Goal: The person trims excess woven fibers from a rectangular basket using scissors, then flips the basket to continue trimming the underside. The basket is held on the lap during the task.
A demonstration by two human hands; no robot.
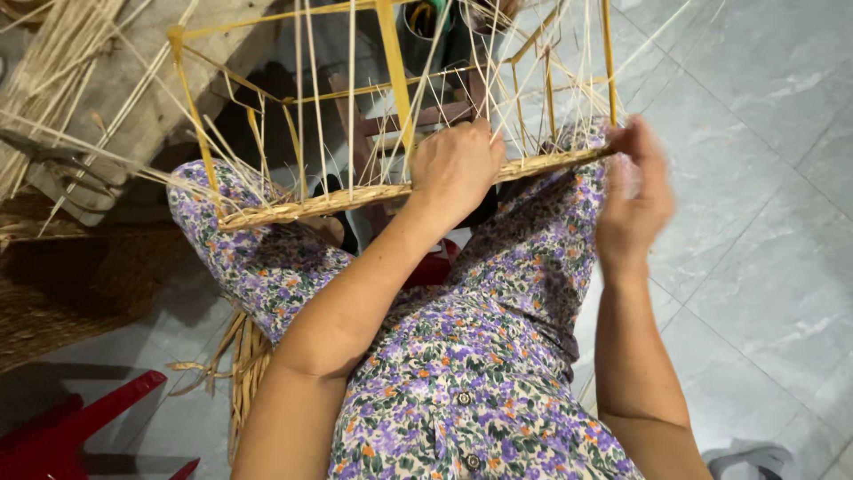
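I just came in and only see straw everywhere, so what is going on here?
A seated person in floral clothing holds a yellow wire frame across the knees. The left hand grips the woven straw band along the frame's lower edge, and the right hand is at its right end. Only that band is woven; loose straw strands stand above it.

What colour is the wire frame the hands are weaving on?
Yellow; the wire frame shows best in the head view, its only view.
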